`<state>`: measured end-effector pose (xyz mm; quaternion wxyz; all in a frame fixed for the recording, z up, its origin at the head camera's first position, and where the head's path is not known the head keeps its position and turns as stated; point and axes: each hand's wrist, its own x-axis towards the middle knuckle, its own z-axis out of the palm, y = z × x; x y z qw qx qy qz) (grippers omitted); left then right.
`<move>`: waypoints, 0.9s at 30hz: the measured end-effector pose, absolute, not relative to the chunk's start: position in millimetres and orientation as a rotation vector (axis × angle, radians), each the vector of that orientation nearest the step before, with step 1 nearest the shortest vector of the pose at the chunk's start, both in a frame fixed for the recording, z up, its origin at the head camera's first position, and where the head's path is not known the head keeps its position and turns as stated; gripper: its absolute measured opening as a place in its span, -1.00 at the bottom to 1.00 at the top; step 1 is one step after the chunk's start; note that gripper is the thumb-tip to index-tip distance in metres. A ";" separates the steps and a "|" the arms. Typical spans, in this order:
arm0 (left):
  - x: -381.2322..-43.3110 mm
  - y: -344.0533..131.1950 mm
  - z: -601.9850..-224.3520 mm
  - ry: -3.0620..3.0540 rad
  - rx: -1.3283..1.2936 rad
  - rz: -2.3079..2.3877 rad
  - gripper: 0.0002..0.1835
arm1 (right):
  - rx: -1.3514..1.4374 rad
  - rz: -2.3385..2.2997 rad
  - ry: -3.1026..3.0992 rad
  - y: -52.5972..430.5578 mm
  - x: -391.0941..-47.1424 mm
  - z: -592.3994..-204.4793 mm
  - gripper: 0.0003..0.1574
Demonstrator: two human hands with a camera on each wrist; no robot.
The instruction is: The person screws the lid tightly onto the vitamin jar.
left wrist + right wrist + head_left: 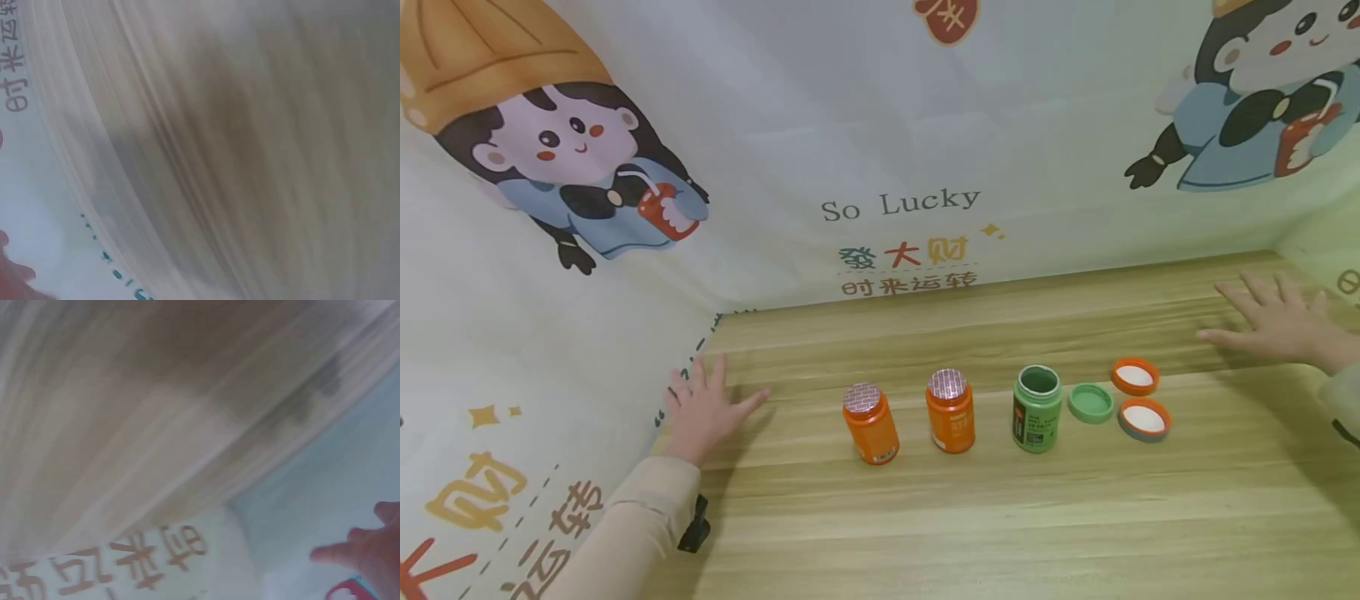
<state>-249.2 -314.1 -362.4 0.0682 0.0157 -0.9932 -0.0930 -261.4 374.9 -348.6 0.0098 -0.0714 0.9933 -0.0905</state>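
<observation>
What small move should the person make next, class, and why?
Probably the right hand should reach for the green lid: it lies beside the uncapped green bottle, matches its colour, and that hand holds nothing.

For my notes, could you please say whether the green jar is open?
Open: the green jar shows an uncovered mouth; a green lid lies beside it.

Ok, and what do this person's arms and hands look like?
The left hand and right hand wear no gloves. The left sleeve is pale beige, with a small black object at the cuff; the right sleeve is pale too, with a dark strip at its edge.
</observation>
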 end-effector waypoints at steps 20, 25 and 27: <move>-186.7 -207.2 -342.2 -2.912 -0.432 -1.190 -0.14 | -0.926 -0.500 3.012 306.4 -201.6 -354.5 -0.07; -178.9 -188.7 -348.2 -2.892 -0.381 -1.316 -0.08 | -1.012 -0.425 2.946 300.5 -200.5 -359.8 -0.12; -177.0 -181.9 -352.3 -2.881 -0.329 -1.356 -0.09 | -1.035 -0.388 2.926 299.1 -201.0 -361.3 -0.13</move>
